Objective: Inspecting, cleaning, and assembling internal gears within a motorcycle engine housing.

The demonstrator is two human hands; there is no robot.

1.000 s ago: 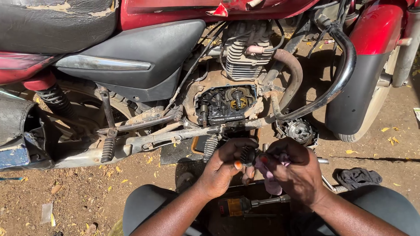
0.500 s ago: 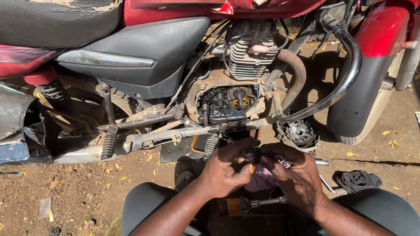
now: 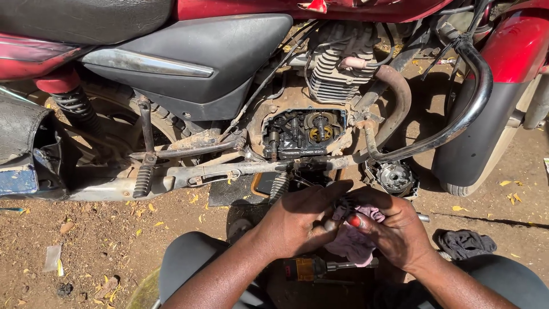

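Both hands meet just below the red motorcycle's opened engine case. The left hand and right hand are closed together around a small dark toothed metal part wrapped in a pale pink cloth rag. At 6 o'clock from the hands, an orange-handled screwdriver lies on the dirt ground.

Soft pink cloth; glossy red painted tank; matt black plastic side panel; rusty metal exhaust pipe; rough dusty ground.
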